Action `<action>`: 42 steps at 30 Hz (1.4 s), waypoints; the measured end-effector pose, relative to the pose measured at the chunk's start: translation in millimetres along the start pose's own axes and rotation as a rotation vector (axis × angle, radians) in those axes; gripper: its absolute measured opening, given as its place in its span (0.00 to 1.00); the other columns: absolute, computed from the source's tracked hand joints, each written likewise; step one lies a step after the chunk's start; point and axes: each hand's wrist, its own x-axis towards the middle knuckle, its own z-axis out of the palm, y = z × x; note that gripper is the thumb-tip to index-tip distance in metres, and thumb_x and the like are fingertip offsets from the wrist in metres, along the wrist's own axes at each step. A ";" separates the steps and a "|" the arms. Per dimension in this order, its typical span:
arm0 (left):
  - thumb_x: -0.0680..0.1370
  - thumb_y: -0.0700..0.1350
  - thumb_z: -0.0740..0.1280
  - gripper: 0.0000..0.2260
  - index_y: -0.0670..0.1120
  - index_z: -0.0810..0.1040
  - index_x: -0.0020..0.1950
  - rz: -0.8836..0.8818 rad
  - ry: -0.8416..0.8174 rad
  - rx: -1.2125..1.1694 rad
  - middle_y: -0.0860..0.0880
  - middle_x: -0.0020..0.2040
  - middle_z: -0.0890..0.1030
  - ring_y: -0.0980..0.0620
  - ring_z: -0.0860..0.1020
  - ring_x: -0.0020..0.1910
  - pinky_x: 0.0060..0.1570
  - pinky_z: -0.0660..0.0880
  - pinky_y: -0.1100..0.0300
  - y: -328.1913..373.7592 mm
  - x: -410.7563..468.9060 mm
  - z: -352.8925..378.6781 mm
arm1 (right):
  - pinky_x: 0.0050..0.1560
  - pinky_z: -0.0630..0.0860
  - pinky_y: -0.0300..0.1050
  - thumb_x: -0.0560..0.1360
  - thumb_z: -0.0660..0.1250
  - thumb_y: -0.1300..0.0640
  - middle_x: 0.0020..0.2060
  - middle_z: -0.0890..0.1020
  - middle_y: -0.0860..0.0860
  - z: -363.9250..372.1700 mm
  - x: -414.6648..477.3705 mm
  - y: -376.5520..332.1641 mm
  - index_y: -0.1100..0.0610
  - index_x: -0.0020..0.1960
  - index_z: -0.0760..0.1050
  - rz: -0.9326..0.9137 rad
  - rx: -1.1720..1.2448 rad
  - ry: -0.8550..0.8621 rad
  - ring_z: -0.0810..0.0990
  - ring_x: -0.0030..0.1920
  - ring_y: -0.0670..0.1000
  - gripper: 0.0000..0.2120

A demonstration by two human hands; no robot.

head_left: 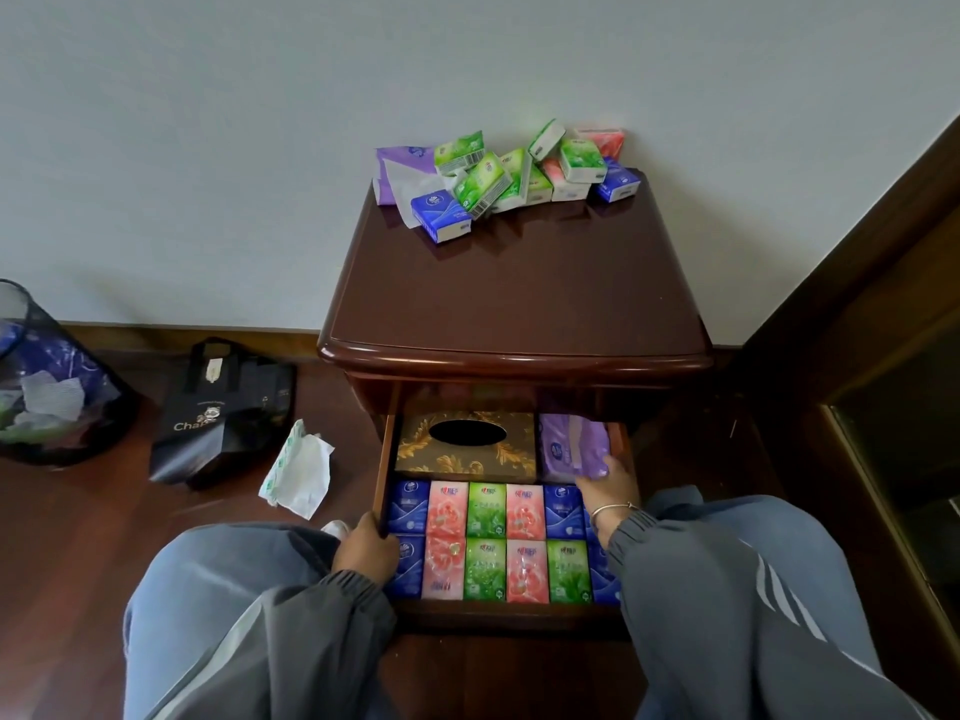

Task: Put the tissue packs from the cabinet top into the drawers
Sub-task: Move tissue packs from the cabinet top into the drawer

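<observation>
Dark wood cabinet (514, 304) stands vs. a pale wall, its top drawer (385, 459) pulled out toward the person. Loose tissue packs (498, 174) (green, blue, pink, a dozen or so) lie jumbled and overlapping at the back edge of the cabinet top. An opened purple pack (400, 168) lies at the L end of that pile, w/ white tissue spilling out.

Inside the cabinet's open drawer, two neat rows of packs (488, 537) fill the front half, blue/pink/green side by side, faces up. Behind them, toward the cabinet body, sit a gold-patterned tissue box (467, 449) on the L, oval slot up, and a purple soft pack (569, 444) just beside it on the R.

L hand (366, 550): grip curled over the drawer's L wall near the front. R hand (608, 485): reaches in at the cabinet's R side, fingertips on the purple soft pack's near edge. Can't tell if the grip pinches it or only presses. Thin bracelet (613, 509) on R wrist.

Floor L of cabinet: crumpled white-green wrapper (301, 470) closest, then a black bag (218, 418), then a mesh bin (47, 387) w/ scraps, farthest out.
</observation>
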 end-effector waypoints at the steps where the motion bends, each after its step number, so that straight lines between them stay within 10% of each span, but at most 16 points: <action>1: 0.79 0.44 0.60 0.15 0.46 0.69 0.66 -0.001 0.000 0.006 0.46 0.62 0.77 0.56 0.73 0.43 0.27 0.65 0.67 0.3 0.4 -0.1 | 0.57 0.75 0.48 0.73 0.66 0.60 0.61 0.78 0.58 0.4 0.4 2.6 0.59 0.65 0.71 -0.008 -0.069 -0.020 0.77 0.58 0.60 0.21; 12: 0.75 0.50 0.68 0.24 0.45 0.65 0.68 0.068 -0.028 0.028 0.45 0.65 0.76 0.49 0.78 0.56 0.46 0.74 0.60 2.1 -14.1 -6.0 | 0.59 0.72 0.41 0.74 0.68 0.52 0.65 0.75 0.52 -31.6 -29.0 -2.3 0.53 0.68 0.69 -0.264 -0.413 -0.473 0.75 0.63 0.51 0.23; 18: 0.65 0.74 0.63 0.57 0.50 0.31 0.76 0.439 -0.025 0.703 0.46 0.79 0.37 0.44 0.44 0.78 0.73 0.49 0.40 -1.9 -42.2 4.3 | 0.73 0.46 0.60 0.62 0.71 0.34 0.77 0.45 0.48 -38.6 -85.9 23.5 0.46 0.76 0.41 -0.795 -1.071 -0.743 0.44 0.76 0.54 0.54; 22: 0.63 0.74 0.66 0.59 0.49 0.34 0.77 0.683 -0.016 0.992 0.44 0.79 0.37 0.42 0.41 0.78 0.72 0.43 0.37 1.7 -53.3 -0.8 | 0.73 0.41 0.59 0.68 0.73 0.47 0.77 0.41 0.51 -32.4 -102.3 29.4 0.49 0.76 0.38 -0.970 -1.231 -0.624 0.40 0.77 0.55 0.52; 27: 0.50 0.65 0.79 0.46 0.55 0.76 0.66 1.134 0.328 1.145 0.46 0.65 0.78 0.45 0.78 0.62 0.53 0.77 0.39 5.6 -67.3 -3.7 | 0.68 0.31 0.64 0.67 0.72 0.43 0.73 0.29 0.49 -40.5 -95.7 22.3 0.44 0.73 0.29 -1.086 -1.256 -0.520 0.28 0.71 0.56 0.56; 30: 0.61 0.62 0.77 0.39 0.54 0.72 0.70 1.195 0.462 1.122 0.45 0.66 0.77 0.44 0.76 0.64 0.53 0.76 0.36 5.2 -55.9 -5.0 | 0.65 0.33 0.68 0.60 0.75 0.37 0.73 0.33 0.51 -46.2 -91.7 15.9 0.43 0.74 0.34 -1.113 -1.250 -0.383 0.30 0.72 0.59 0.61; 33: 0.81 0.45 0.52 0.19 0.52 0.62 0.73 1.223 0.661 1.082 0.45 0.68 0.75 0.45 0.73 0.67 0.59 0.68 0.33 7.2 -43.8 -8.1 | 0.61 0.64 0.69 0.40 0.77 0.31 0.72 0.67 0.55 -50.0 -85.9 4.9 0.49 0.71 0.65 -1.138 -1.251 -0.225 0.66 0.70 0.61 0.62; 42: 0.75 0.42 0.60 0.31 0.52 0.56 0.77 1.406 0.840 1.256 0.48 0.77 0.57 0.48 0.61 0.74 0.70 0.52 0.40 50.4 22.8 -9.2 | 0.61 0.68 0.67 0.52 0.77 0.35 0.72 0.62 0.52 -32.5 -9.8 -31.0 0.49 0.73 0.58 -1.208 -1.246 0.126 0.61 0.71 0.55 0.55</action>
